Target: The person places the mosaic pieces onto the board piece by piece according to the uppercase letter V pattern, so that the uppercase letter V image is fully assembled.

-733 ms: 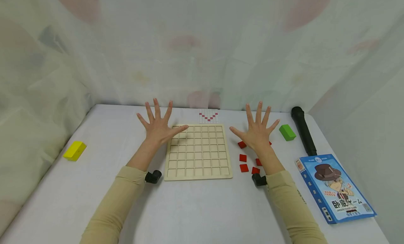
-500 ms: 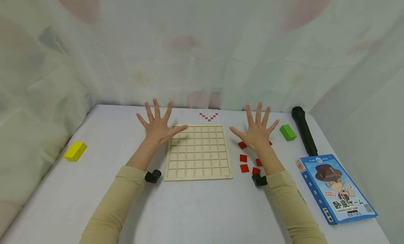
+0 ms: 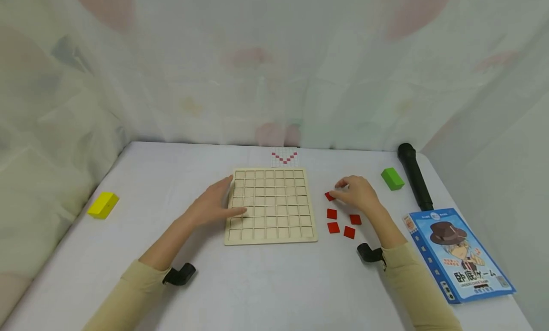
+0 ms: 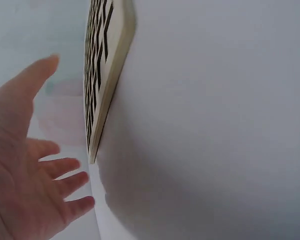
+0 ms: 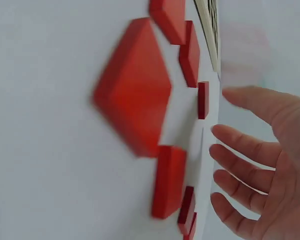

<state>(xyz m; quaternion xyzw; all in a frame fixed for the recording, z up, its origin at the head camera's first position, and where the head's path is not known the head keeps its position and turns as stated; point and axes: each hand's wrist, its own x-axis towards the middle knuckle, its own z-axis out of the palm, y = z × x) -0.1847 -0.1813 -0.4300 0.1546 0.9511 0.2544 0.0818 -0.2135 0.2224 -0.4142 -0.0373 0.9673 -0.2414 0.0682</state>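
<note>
My left hand (image 3: 209,206) hovers at the left side of a pale wooden grid board (image 3: 271,243), its thumb stretched over the squares. The left wrist view shows this palm (image 4: 20,175) with fingers relaxed and nothing in them, beside the board's edge (image 4: 112,75). My right hand (image 3: 358,193) is above the farthest red square tile (image 3: 329,196), thumb and fingertips bent toward it but apart. In the right wrist view the fingers hold nothing, and a thin red tile (image 5: 203,100) lies near the thumb. Several other red tiles (image 3: 333,227) lie right of the board.
Behind the board lies a pattern card (image 3: 285,157) with a red V of squares. A yellow block (image 3: 103,205) sits far left. On the right are a green block (image 3: 392,178), a black microphone-shaped object (image 3: 415,176) and a blue game box (image 3: 461,255).
Both hands were held up with fingers spread. The left has come down and nearer to the board's left edge; the right has lowered toward the far red tile with its fingers bent.
</note>
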